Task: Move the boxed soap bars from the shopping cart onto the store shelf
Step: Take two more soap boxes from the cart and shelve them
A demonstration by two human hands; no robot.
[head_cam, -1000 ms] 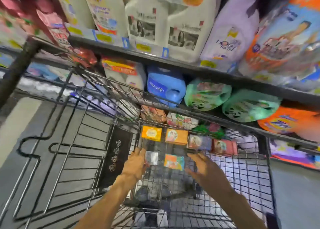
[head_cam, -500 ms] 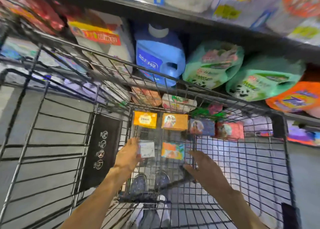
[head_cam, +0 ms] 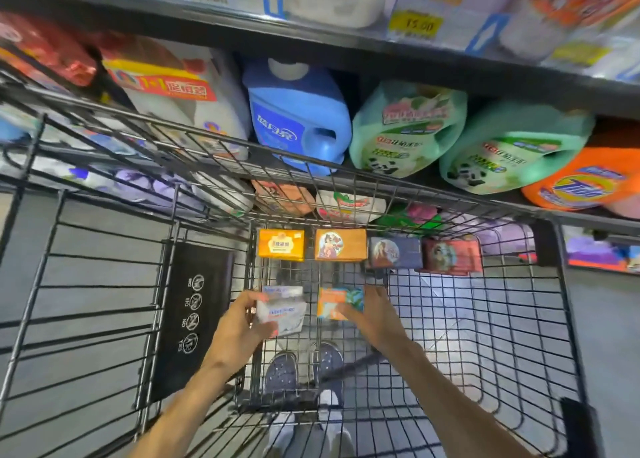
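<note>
Several boxed soap bars lie in the black wire shopping cart (head_cam: 519, 319). A yellow box (head_cam: 281, 244), an orange box (head_cam: 340, 244), a dark blue box (head_cam: 394, 252) and a red box (head_cam: 452, 256) stand in a row at the far end. My left hand (head_cam: 239, 329) grips a white-and-blue soap box (head_cam: 282, 310), thumb across its top edge. My right hand (head_cam: 372, 313) lies over the right side of an orange-and-teal soap box (head_cam: 334, 303), fingers curled onto it.
The store shelf (head_cam: 346, 52) beyond the cart holds a blue detergent jug (head_cam: 298, 114), green refill bags (head_cam: 408, 128) and an orange Tide bag (head_cam: 585, 180). A black folded child-seat panel (head_cam: 190, 315) sits at the cart's left. My shoes (head_cam: 304, 367) show through the mesh.
My view has tipped down toward the cart. My left hand has closed round the white-and-blue box, and my right hand has reached onto the orange-and-teal box.
</note>
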